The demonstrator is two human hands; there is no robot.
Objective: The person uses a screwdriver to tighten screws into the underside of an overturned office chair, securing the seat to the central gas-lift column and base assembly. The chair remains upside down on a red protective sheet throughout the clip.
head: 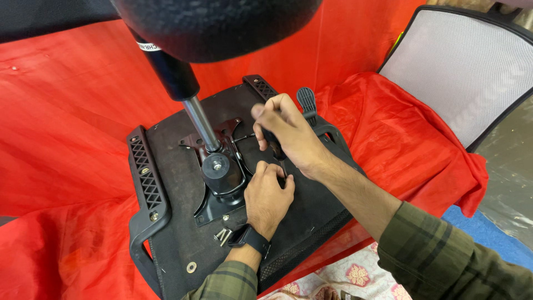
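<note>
An upturned black office chair seat [183, 244] lies on red cloth, its metal mechanism plate [219, 203] bolted to the underside. A gas lift cylinder [194, 111] rises from the mechanism toward a dark round base above. My right hand [288, 136] is shut on a screwdriver [276, 149], held upright with its tip down by the plate's right edge. My left hand [267, 197] rests on the seat beside the plate, fingers curled near the screwdriver tip, with a black watch on the wrist. Whether its fingers pinch anything is hidden.
Black armrests [145, 183] flank the seat, with a lever paddle [306, 101] at the far side. A grey mesh chair back [466, 66] leans at the right. Red cloth [66, 111] covers the surface. Loose screws [223, 236] lie near my left wrist. Patterned fabric shows at the bottom.
</note>
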